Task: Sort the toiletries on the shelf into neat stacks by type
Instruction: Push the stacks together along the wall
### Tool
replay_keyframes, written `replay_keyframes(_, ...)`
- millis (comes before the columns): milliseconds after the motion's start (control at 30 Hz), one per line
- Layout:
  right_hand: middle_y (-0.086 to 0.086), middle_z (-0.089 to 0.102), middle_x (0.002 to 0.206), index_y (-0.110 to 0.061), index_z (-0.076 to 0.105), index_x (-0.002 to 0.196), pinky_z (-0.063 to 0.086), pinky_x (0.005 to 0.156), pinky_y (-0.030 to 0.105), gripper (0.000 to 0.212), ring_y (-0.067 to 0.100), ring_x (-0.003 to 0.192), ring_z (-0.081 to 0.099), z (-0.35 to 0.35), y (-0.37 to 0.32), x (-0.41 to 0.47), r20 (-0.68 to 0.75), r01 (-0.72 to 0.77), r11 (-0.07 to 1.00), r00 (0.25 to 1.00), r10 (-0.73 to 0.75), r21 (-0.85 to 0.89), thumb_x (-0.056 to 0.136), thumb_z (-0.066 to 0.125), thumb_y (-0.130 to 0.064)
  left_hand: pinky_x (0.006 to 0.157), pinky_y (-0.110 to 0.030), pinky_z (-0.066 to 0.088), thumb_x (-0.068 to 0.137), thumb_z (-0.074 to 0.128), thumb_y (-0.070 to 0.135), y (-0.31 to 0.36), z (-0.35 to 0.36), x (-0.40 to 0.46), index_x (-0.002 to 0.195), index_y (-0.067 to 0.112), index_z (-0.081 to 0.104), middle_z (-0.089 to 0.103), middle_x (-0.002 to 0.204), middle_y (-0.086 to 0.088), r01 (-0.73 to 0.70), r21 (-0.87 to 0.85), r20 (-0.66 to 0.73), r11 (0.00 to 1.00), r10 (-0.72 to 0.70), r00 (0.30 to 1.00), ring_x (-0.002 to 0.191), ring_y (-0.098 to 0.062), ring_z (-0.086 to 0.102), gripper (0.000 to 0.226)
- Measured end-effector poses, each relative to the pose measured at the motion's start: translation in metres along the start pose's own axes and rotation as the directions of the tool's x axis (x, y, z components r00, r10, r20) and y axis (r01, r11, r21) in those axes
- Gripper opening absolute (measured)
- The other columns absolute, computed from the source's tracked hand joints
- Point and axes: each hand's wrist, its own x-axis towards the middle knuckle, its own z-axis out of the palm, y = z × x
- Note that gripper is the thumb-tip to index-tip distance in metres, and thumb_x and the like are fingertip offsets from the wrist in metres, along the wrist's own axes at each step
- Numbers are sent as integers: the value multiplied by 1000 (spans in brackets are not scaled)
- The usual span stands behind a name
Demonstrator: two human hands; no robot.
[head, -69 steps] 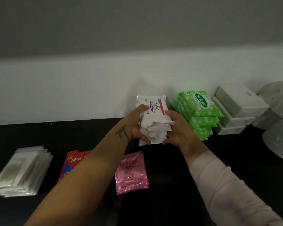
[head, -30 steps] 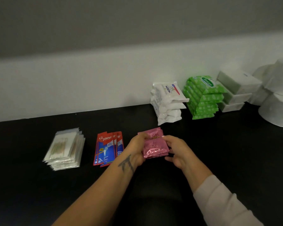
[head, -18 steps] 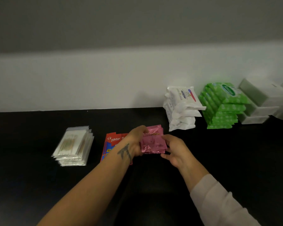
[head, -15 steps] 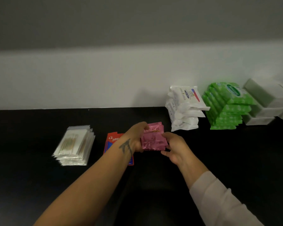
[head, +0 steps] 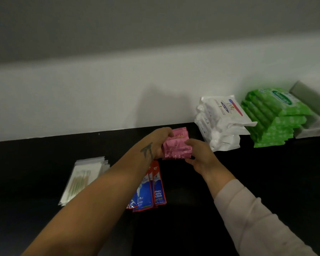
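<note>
A small stack of pink foil sachets (head: 176, 147) sits low over the black shelf (head: 266, 182) near the white wall. My left hand (head: 158, 142) grips its left edge and my right hand (head: 199, 155) grips its right edge. Just right of them stands a stack of white wipe packs (head: 222, 124), then a stack of green wipe packs (head: 272, 117). Red and blue toothpaste sachets (head: 151, 189) lie below my left wrist, partly hidden by my forearm. A stack of clear cotton-swab packets (head: 83, 177) lies at the left.
White boxes (head: 310, 111) are stacked at the far right edge against the wall. The white wall runs along the back of the shelf.
White wipe packs went from my hands onto their stack. Both hands then took up the pink sachets and carried them back towards the wall, beside the white wipe packs.
</note>
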Motion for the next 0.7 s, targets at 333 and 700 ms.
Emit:
replay_keyframes(333, 4, 54, 67, -14, 56, 74, 35, 56, 25, 22, 14, 58, 48, 15, -9, 20, -50, 38, 994, 998, -43, -101, 92, 46, -7, 33, -21, 47, 95, 34, 2, 19, -3, -1, 78, 4, 45, 58, 60, -11, -63, -10, 36, 998, 63, 997, 36, -17, 58, 20)
replay_keyframes(700, 4, 55, 66, -12, 56, 73, 36, 51, 22, 22, 14, 55, 48, 18, -15, 29, -74, 53, 988, 995, -64, -144, 92, 47, -7, 32, -19, 46, 94, 37, 5, 26, -1, 1, 83, 5, 45, 52, 73, -8, -57, 40, -5, 998, 57, 998, 25, -11, 52, 14)
